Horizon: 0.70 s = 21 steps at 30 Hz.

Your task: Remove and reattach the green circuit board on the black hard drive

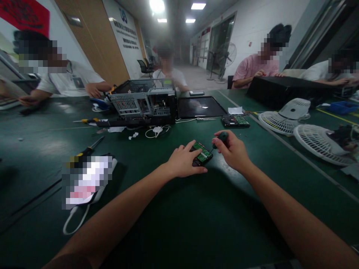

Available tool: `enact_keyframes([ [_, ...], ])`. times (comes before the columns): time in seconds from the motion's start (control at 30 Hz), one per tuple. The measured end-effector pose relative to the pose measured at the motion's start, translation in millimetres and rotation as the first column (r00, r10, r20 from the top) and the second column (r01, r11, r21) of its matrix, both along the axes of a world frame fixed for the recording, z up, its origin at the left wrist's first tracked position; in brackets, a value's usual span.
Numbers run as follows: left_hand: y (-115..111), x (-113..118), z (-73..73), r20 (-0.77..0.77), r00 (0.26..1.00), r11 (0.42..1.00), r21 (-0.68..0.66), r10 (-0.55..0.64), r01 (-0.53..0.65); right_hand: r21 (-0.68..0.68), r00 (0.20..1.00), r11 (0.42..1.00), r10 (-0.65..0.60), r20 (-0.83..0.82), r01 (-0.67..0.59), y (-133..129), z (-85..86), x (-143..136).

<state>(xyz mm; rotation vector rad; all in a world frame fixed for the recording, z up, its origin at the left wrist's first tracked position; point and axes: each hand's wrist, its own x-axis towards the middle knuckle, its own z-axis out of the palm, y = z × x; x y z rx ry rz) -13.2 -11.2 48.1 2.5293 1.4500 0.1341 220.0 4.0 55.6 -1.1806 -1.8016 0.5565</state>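
Note:
A hard drive point(206, 158) lies on the green table in front of me, its green circuit board facing up. My left hand point(183, 160) steadies it from the left, with fingers across the board and the thumb by the near edge. In my right hand point(232, 151) is a screwdriver point(223, 137) with a dark green handle, gripped between thumb and fingers. Its thin shaft slants down to the right side of the board. Whether the tip sits in a screw is too small to tell.
Beyond my hands stand an opened computer case point(143, 102), a flat dark panel point(202, 106) and another hard drive point(235, 121). White fan parts point(283, 116) lie right. At left are a phone point(89, 179) with a white cable and a yellow-black screwdriver point(89, 149). Several people sit around the table.

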Motion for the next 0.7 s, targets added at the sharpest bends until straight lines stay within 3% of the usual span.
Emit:
enact_keyframes([
  [0.3, -1, 0, 7.5, 0.077, 0.993, 0.996, 0.019, -0.085, 0.084, 0.041, 0.999, 0.998, -0.046, -0.018, 0.046, 1, -1.1, 4],
  [0.47, 5, -2, -0.3, 0.190, 0.979, 0.997, 0.026, -0.076, 0.073, 0.075, 0.995, 0.993, -0.090, 0.032, 0.088, 4, -2.1, 8],
  [0.7, 28, -11, -19.9, 0.382, 0.922, 0.997, 0.072, -0.061, 0.036, 0.050, 0.999, 0.998, -0.046, 0.010, 0.046, 1, 0.3, 7],
])
